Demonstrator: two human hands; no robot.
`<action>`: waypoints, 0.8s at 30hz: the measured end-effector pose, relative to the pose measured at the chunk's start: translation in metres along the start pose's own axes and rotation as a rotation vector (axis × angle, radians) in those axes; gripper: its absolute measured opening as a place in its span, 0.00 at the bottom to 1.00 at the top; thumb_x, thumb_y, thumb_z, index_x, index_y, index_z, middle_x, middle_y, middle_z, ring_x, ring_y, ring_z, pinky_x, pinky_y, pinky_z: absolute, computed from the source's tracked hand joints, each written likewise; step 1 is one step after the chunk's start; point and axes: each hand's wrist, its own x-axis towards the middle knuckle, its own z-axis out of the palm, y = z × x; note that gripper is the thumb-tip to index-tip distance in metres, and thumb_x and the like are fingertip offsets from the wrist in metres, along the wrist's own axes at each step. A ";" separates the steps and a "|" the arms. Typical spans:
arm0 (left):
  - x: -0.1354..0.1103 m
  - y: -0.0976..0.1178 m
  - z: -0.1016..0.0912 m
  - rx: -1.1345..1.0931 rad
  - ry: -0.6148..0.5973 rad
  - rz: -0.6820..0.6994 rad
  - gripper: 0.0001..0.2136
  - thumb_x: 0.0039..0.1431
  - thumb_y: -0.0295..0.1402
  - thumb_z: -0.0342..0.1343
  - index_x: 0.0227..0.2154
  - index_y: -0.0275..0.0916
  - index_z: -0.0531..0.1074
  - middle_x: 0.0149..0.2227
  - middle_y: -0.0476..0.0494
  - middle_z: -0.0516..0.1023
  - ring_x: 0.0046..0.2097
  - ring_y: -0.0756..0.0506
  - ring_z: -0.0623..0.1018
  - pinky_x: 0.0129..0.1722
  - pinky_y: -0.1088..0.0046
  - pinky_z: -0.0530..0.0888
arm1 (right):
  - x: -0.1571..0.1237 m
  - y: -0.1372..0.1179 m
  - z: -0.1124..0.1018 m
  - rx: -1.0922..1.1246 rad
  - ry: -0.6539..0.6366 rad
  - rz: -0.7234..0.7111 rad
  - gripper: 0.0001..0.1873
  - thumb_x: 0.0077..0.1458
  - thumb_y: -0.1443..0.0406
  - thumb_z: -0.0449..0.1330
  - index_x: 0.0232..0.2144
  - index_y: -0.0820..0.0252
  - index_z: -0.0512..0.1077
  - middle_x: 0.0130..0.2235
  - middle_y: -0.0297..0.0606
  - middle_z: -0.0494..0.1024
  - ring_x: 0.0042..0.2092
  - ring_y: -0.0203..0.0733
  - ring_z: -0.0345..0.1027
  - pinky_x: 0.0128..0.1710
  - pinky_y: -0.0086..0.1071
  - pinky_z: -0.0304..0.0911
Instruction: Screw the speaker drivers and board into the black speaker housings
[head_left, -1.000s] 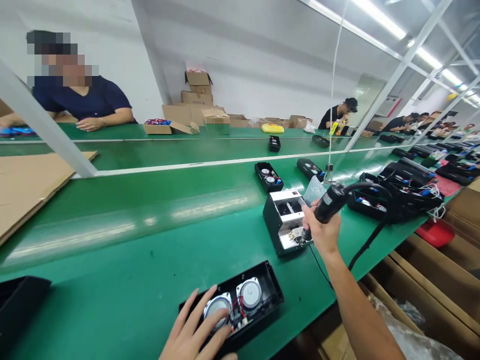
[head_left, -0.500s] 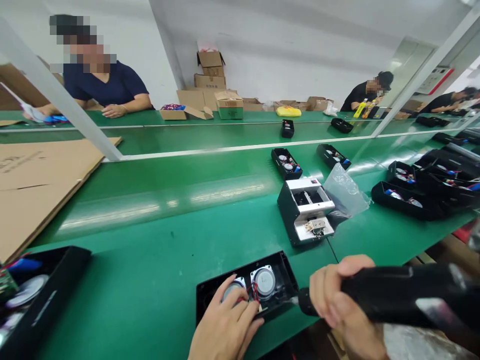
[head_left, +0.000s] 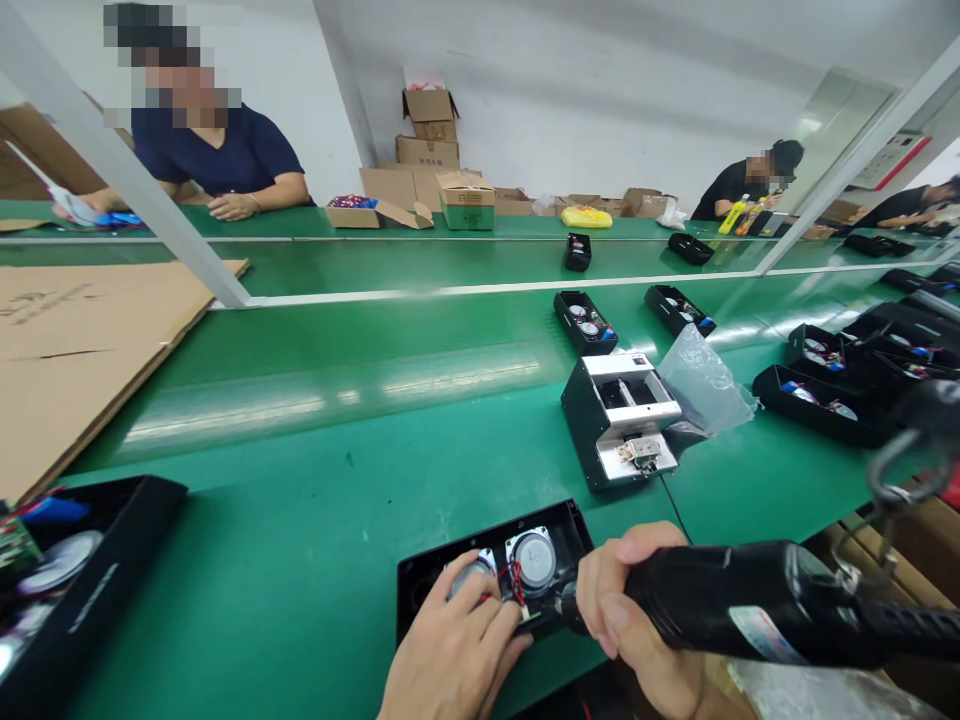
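Observation:
My left hand (head_left: 450, 650) presses down on an open black speaker housing (head_left: 427, 580) at the near edge of the green bench, its fingers over the left of two round silver speakers (head_left: 534, 560). My right hand (head_left: 630, 620) grips a black electric screwdriver (head_left: 750, 610). The tool lies almost level, its tip at the housing's right end. A cable and a metal hook (head_left: 896, 470) hang from the tool's rear.
A black-and-white screw feeder box (head_left: 622, 415) stands behind the housing, beside a clear plastic bag (head_left: 701, 385). More open housings lie at right (head_left: 821, 400) and near left (head_left: 82, 580). Flat cardboard (head_left: 82, 350) covers the left. A seated person (head_left: 217, 150) works across the belt.
My right hand has carried the screwdriver from the feeder box down to the housing's right end. My left hand has curled tighter over the speakers. The view has tilted down a little.

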 end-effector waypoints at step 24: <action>-0.001 0.001 0.003 -0.006 0.036 -0.011 0.08 0.65 0.26 0.64 0.36 0.44 0.71 0.29 0.58 0.76 0.35 0.43 0.83 0.55 0.49 0.86 | 0.005 -0.006 0.009 0.027 -0.012 -0.012 0.11 0.77 0.66 0.57 0.56 0.42 0.66 0.28 0.24 0.64 0.25 0.37 0.57 0.29 0.31 0.61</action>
